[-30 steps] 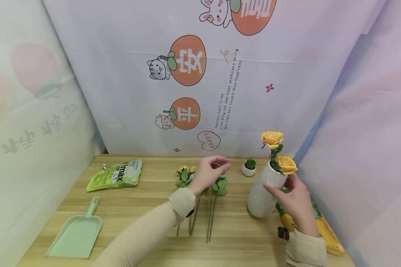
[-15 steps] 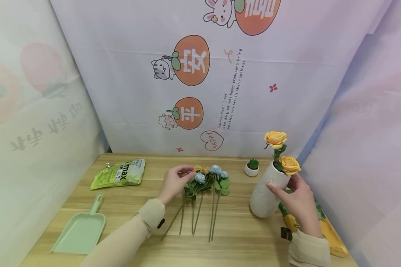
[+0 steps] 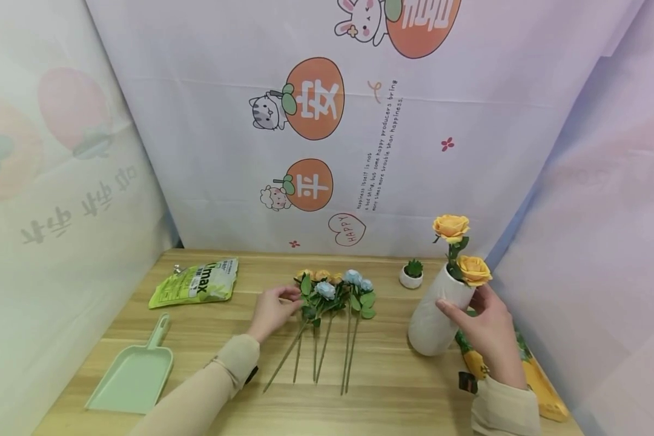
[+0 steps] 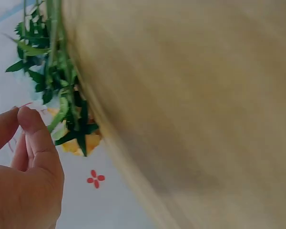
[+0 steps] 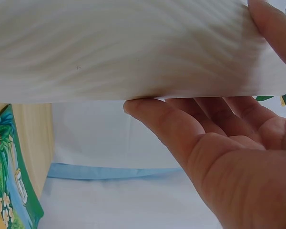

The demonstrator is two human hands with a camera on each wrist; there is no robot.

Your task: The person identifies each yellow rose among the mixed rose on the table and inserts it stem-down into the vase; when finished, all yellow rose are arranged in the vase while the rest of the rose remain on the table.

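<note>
Smooth white vase (image 3: pixel 433 321), wiry stems (image 3: pixel 316 351)

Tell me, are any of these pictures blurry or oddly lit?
Head view: sharp and evenly lit, soft shadows, edges bowed by the wide lens. Left wrist view: the wooden table is smeared by motion blur; the left hand and green stems stay clearer. Right wrist view: the white vase looms close, slightly soft.
</note>
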